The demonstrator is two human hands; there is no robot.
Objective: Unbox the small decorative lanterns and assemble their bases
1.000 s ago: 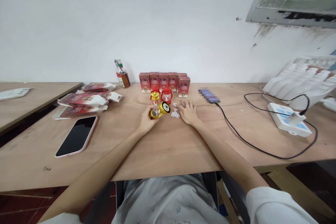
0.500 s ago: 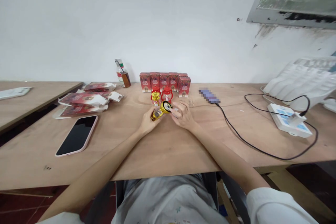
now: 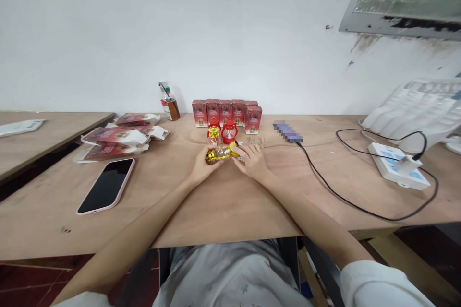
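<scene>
Currently, a shiny gold lantern with a clear middle (image 3: pixel 221 152) is held sideways, long axis running roughly left to right. Its left end is enclosed by the curled left hand (image 3: pixel 203 165); its right end is met by the half-bent right hand (image 3: pixel 253 161), whose grip cannot be determined.

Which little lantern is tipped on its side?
The gold lantern held in the left hand, right hand at one end; the other gold lantern and both red lanterns stand upright behind it.
</scene>
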